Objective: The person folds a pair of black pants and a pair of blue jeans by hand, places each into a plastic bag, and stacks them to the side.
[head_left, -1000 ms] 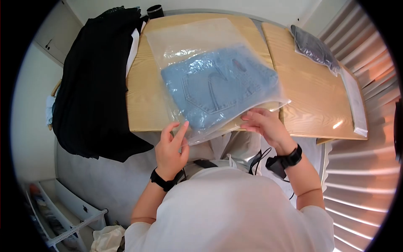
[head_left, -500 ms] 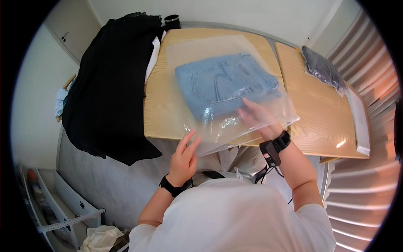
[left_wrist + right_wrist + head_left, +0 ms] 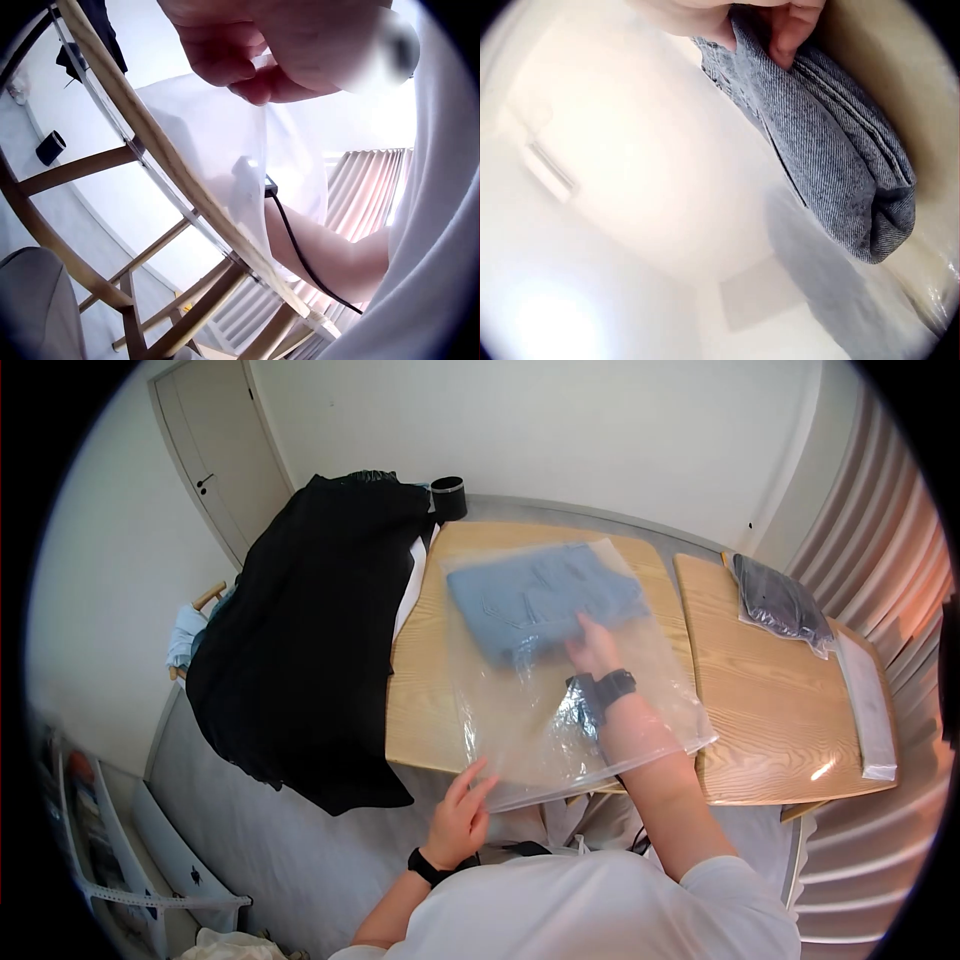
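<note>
Folded light-blue jeans [image 3: 535, 595] lie inside a clear plastic bag [image 3: 510, 735], up at its far end. My right hand [image 3: 598, 648] reaches through the bag's near opening, its forearm inside too. In the right wrist view, the thumb lies over the folded edge of the jeans [image 3: 817, 150] and the fingers [image 3: 791, 34] tuck in between the layers, pinching them. My left hand [image 3: 462, 825] is at the near left corner of the opening; in the left wrist view its thumb and finger pinch the bag's edge [image 3: 259, 135].
The bag lies on a wooden table [image 3: 420, 730]. Black garments [image 3: 300, 650] hang at the left, with a black cup [image 3: 449, 498] behind them. On the right-hand table [image 3: 760, 710] are a bagged dark garment [image 3: 780, 600] and a flat white packet [image 3: 866, 710]. A storage bin [image 3: 180, 860] stands lower left.
My right hand has gone from the bag's opening deep inside it to the jeans, which now sit farther toward the far end. The left hand stays at the near left corner. The head view has tilted up.
</note>
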Action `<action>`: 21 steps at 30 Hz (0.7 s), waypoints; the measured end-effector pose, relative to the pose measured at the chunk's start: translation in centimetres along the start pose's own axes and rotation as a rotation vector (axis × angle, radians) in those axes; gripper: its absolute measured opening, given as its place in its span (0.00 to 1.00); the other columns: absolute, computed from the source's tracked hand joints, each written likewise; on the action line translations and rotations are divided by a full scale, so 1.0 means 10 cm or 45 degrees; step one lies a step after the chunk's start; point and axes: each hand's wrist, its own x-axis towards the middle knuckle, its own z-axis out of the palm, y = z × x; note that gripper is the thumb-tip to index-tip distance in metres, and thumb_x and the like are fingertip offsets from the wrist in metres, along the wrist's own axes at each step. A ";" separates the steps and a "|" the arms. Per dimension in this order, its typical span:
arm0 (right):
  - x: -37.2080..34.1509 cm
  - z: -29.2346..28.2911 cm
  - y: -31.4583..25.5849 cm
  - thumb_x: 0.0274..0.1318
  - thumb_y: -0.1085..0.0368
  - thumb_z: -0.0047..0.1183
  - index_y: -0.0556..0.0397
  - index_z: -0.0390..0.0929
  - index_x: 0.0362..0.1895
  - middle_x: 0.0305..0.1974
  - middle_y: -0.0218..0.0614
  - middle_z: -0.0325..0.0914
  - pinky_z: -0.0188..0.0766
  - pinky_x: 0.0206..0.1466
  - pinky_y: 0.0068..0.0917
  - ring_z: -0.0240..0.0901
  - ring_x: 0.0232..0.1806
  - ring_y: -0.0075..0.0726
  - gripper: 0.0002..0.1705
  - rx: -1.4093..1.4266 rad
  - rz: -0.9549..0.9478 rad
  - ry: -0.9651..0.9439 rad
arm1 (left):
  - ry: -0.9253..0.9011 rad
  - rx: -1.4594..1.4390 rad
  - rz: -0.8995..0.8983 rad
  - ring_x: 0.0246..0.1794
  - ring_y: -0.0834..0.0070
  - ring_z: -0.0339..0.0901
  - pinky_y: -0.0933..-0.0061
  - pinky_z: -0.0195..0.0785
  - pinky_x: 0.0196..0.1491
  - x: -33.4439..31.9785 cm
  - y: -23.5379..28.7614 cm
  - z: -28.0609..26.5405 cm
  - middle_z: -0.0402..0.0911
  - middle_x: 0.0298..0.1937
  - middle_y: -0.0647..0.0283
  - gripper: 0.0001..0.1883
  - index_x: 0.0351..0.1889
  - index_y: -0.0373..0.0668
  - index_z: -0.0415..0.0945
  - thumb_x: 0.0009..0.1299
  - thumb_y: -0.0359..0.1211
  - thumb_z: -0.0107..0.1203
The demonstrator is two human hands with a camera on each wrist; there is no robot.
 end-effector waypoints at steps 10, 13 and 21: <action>-0.46 -0.21 0.36 0.61 0.55 0.50 0.57 0.63 0.57 0.50 0.42 0.69 0.69 0.46 0.40 0.67 0.43 0.40 0.26 0.163 -0.156 0.166 | 0.080 -0.078 0.151 0.26 0.73 0.74 0.79 0.67 0.25 -0.13 -0.10 -0.19 0.74 0.56 0.51 0.24 0.47 0.37 0.76 0.50 0.15 0.45; -0.22 -0.33 0.57 0.62 0.55 0.49 0.59 0.63 0.57 0.49 0.45 0.69 0.71 0.45 0.41 0.69 0.40 0.42 0.26 0.296 -0.060 0.000 | 0.117 -0.073 0.107 0.24 0.75 0.73 0.80 0.65 0.24 -0.17 -0.12 -0.20 0.74 0.55 0.51 0.25 0.47 0.38 0.76 0.50 0.15 0.45; -0.36 -0.04 0.07 0.66 0.62 0.43 0.58 0.60 0.59 0.59 0.45 0.61 0.63 0.61 0.44 0.61 0.58 0.49 0.21 0.275 0.101 -0.060 | 0.113 -0.004 0.081 0.21 0.78 0.72 0.81 0.65 0.23 -0.16 -0.09 -0.20 0.74 0.56 0.53 0.23 0.48 0.38 0.75 0.52 0.16 0.47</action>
